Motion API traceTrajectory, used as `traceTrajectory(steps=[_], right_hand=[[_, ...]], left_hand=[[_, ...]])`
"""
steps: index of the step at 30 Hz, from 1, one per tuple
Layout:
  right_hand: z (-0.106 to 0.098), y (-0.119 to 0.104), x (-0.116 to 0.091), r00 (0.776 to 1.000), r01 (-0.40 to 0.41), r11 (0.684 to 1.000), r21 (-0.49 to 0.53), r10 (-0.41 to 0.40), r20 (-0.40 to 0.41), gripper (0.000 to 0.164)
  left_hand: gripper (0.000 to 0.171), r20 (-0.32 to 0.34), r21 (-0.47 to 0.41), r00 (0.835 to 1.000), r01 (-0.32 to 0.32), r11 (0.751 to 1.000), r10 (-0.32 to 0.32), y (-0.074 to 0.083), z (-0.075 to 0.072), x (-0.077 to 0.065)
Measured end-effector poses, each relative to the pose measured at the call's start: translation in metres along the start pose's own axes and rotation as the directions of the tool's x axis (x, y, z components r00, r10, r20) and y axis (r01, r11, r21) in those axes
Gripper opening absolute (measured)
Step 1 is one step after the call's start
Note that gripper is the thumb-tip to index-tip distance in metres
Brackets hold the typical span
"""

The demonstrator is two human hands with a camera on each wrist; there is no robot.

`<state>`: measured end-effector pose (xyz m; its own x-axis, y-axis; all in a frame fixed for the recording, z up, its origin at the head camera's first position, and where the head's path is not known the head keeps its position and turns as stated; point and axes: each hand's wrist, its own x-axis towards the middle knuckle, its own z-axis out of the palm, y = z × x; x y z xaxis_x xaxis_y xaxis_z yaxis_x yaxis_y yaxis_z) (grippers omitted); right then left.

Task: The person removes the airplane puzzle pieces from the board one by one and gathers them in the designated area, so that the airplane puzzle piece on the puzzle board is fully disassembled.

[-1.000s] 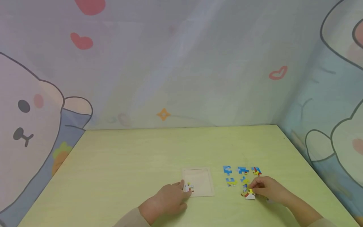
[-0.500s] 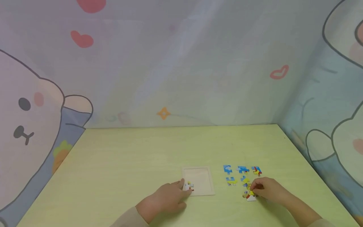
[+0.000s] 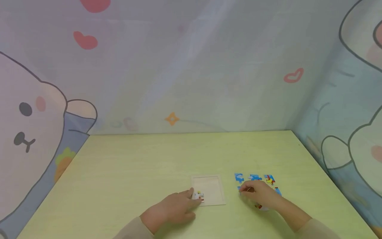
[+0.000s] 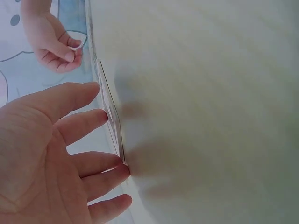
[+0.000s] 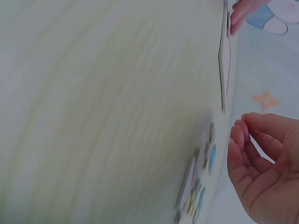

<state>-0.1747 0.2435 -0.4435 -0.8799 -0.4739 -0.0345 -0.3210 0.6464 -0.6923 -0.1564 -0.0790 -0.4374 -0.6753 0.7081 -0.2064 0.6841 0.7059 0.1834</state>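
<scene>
A pale square puzzle tray lies flat on the table, with a white puzzle piece marked in red and yellow in its lower left corner. My left hand rests at the tray's left edge, fingers extended; in the left wrist view the fingertips touch the tray's edge. Above the loose puzzle pieces, my right hand has thumb and fingertips together. It pinches a small puzzle piece, mostly hidden by the fingers.
Loose pieces lie right of the tray: a blue piece, another blue piece and a blue, red and yellow piece form the far row. Several more are partly under my right hand. A printed cloth wall borders the table.
My right hand has moved left and slightly away from me, from the nearer pieces to over the middle row, uncovering a piece at the right. My left hand has stayed at the tray.
</scene>
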Motion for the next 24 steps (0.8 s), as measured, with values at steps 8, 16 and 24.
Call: traceTrajectory(steps=[8, 16, 24], right_hand=[[0.028, -0.029, 0.035, 0.995, 0.096, 0.995, 0.020, -0.096, 0.027, 0.007], [0.058, -0.053, 0.062, 0.989, 0.076, 0.997, -0.013, -0.074, 0.129, 0.025], [0.068, -0.062, 0.066, 0.980, 0.093, 0.994, -0.061, -0.080, 0.181, 0.030]], left_hand=[[0.051, 0.004, 0.057, 1.000, 0.028, 0.998, -0.028, 0.004, 0.003, 0.001], [0.055, 0.011, 0.093, 0.999, 0.047, 0.995, -0.048, 0.006, 0.005, 0.003], [0.058, 0.040, 0.004, 0.999, 0.031, 1.000, -0.031, 0.002, 0.003, -0.002]])
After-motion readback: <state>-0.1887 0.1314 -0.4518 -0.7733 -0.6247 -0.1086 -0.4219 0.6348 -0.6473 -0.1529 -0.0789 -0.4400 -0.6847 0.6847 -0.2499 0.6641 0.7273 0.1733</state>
